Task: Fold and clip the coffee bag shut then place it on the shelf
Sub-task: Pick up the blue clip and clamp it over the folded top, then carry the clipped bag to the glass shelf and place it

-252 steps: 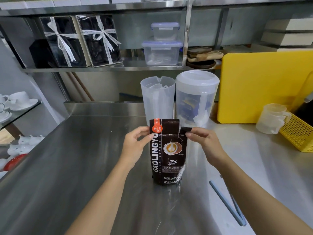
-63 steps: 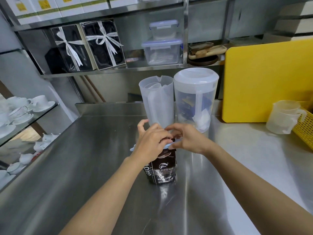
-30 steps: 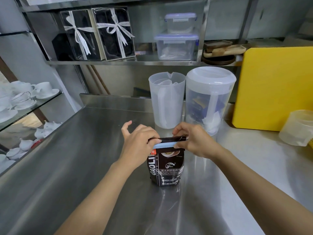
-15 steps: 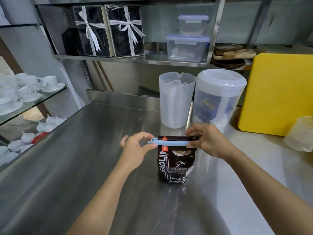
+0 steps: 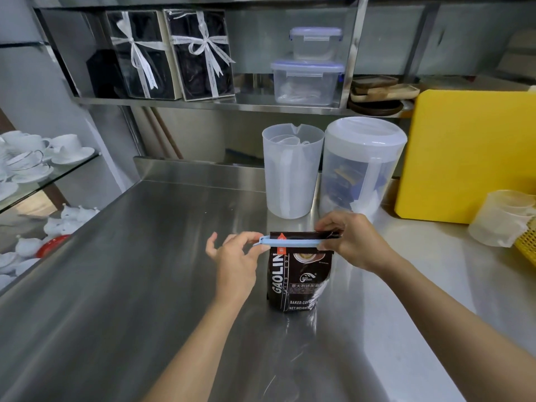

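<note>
A dark brown coffee bag (image 5: 298,281) stands upright on the steel counter (image 5: 130,285). Its top is folded down, and a long light-blue clip (image 5: 293,242) lies across the fold. My left hand (image 5: 236,258) pinches the clip's left end between thumb and forefinger. My right hand (image 5: 352,242) grips the clip's right end together with the bag's top corner. The steel shelf (image 5: 203,103) runs along the wall above the counter.
Two clear plastic pitchers (image 5: 291,169) (image 5: 361,166) stand right behind the bag. A yellow cutting board (image 5: 470,155) leans at the right, with a measuring cup (image 5: 504,217) and yellow basket (image 5: 528,242). On the shelf are black gift boxes (image 5: 171,53), lidded tubs (image 5: 307,81) and wooden trays (image 5: 380,92). White cups (image 5: 43,158) fill glass shelves at the left.
The bag's top has been folded down and the blue clip put across it. Over the last second the hands slid out to the clip's ends. The camera has shifted slightly.
</note>
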Demonstrator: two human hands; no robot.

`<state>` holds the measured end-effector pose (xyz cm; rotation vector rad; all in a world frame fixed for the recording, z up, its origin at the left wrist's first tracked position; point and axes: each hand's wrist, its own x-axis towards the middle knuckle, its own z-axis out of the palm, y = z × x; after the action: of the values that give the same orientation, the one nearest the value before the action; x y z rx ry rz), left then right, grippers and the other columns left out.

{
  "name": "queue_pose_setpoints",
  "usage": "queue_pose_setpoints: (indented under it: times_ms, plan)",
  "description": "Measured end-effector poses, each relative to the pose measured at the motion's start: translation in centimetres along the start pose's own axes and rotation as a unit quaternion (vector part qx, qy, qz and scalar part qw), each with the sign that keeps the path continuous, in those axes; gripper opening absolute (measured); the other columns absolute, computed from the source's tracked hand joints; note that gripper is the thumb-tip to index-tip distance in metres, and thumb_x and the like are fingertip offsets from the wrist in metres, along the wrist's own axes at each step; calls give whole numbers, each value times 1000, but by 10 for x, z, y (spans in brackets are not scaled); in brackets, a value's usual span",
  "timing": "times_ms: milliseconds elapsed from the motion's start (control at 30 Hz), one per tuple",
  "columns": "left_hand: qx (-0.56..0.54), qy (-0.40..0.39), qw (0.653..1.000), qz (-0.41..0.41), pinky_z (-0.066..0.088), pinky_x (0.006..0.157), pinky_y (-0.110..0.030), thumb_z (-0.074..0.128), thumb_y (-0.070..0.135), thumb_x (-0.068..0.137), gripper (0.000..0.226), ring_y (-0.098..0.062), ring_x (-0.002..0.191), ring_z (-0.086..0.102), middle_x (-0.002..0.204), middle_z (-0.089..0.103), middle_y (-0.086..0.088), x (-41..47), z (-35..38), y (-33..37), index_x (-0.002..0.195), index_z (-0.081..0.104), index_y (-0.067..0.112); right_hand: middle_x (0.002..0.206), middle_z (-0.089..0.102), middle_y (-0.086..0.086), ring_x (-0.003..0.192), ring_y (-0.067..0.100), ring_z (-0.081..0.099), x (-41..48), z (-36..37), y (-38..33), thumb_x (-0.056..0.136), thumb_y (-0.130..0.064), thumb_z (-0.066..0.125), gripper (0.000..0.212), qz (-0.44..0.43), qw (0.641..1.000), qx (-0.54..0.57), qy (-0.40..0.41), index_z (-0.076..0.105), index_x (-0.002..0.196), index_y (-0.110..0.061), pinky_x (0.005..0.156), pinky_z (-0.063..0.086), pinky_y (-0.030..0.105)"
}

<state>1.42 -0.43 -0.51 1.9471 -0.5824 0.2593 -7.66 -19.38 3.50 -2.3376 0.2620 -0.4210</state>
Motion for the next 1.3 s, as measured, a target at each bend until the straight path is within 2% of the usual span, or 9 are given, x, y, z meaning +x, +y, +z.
queue_pose_setpoints:
  times_ms: [100,200,300,400,567,733,933,1100,1300]
  plan:
    - [51,-4,999,9,-1,106,-28,69,18,76,8,-1,89,48,77,60,14,2,5,4,82,64,19,79,58,-16,76,-4,56,1,4,2,67,-1,74,30,-5,1000,6,19,62,90,-17,67,41,1]
    - [19,-44,998,-26,18,100,-33,72,20,74,14,8,94,34,76,52,19,11,5,4,81,59,22,82,55,-20,82,2,57,0,7,4,69,-3,72,31,-15,999,19,27,57,89,-23,77,44,13]
    - [-89,-107,988,-71,41,75,-19,72,17,74,14,-8,90,51,81,61,15,19,4,0,78,60,23,89,60,-12,92,12,59,-3,9,10,70,-6,73,33,6,996,78,41,56,92,-22,88,46,28]
    - [-188,-120,969,-104,43,58,-3,72,6,73,19,2,70,63,81,66,6,16,9,-4,81,59,17,96,61,-10,96,8,58,-8,12,18,66,-10,77,41,47,981,177,65,53,93,-28,86,45,27]
    - [-233,-93,955,-156,47,63,-9,72,15,74,17,-2,78,66,85,69,6,3,21,-14,85,60,19,105,64,9,101,22,61,-25,29,40,69,-15,75,37,142,945,285,69,51,97,-15,86,51,38]
    - [-172,-132,962,-166,46,90,-39,69,28,77,17,-22,101,59,102,65,-10,-13,29,-25,85,63,14,114,62,10,111,23,56,-44,49,54,72,-18,73,30,178,943,280,29,55,97,-15,99,44,50]
    - [-167,-170,952,-191,37,106,-41,76,4,67,68,-17,123,45,131,52,-5,-35,36,-42,125,46,20,118,60,7,115,21,53,-61,68,63,72,-7,72,55,166,934,317,-7,48,118,-28,100,43,41]
    - [-251,-167,930,-212,49,88,-24,65,-19,66,76,-16,108,53,133,50,-11,-45,52,-47,129,38,15,127,48,-3,117,11,47,-60,84,68,67,-7,77,89,142,949,274,-69,21,127,-40,91,42,15]
    - [-254,-145,928,-231,45,96,-54,67,-19,64,75,-15,94,58,117,58,-9,-48,56,-49,122,42,22,129,47,1,121,17,46,-57,97,64,64,-23,75,89,108,976,187,3,16,130,-37,104,38,49]
